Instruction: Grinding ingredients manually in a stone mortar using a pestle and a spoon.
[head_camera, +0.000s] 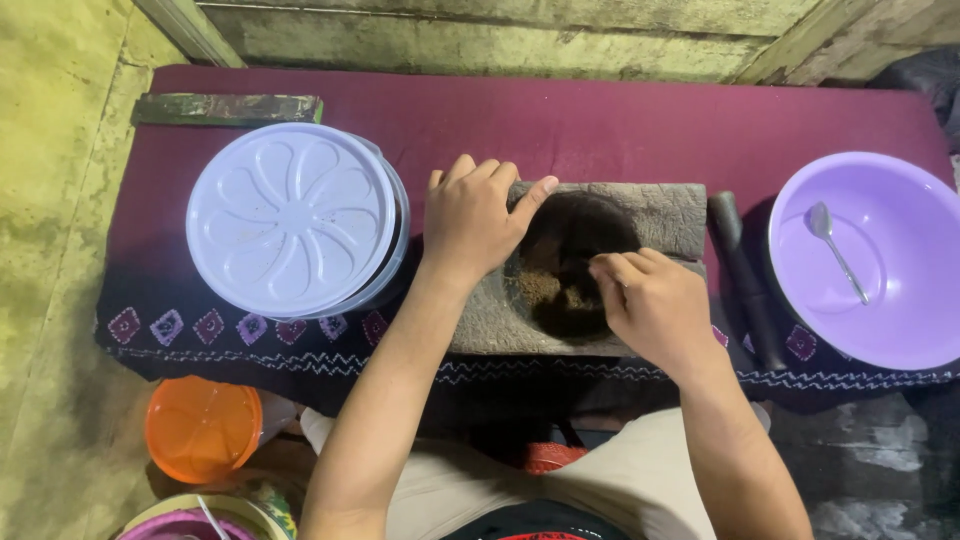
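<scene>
A grey stone grinding slab (668, 212) with a round hollow lies on a maroon cloth (600, 120). Brown ground paste (548, 285) sits in the hollow. My left hand (472, 218) rests on the slab's left top edge, fingers curled over the rim. My right hand (652, 302) is over the right side of the hollow, fingertips pinched together touching the paste. A dark stone pestle (742, 270) lies to the right of the slab, beside my right hand.
A round container with a white flower-pattern lid (292, 215) stands left of the slab. A purple basin (880, 255) holding a metal spoon (836, 250) sits at the right. An orange lid (202, 428) and a bowl (190, 518) lie on the floor lower left.
</scene>
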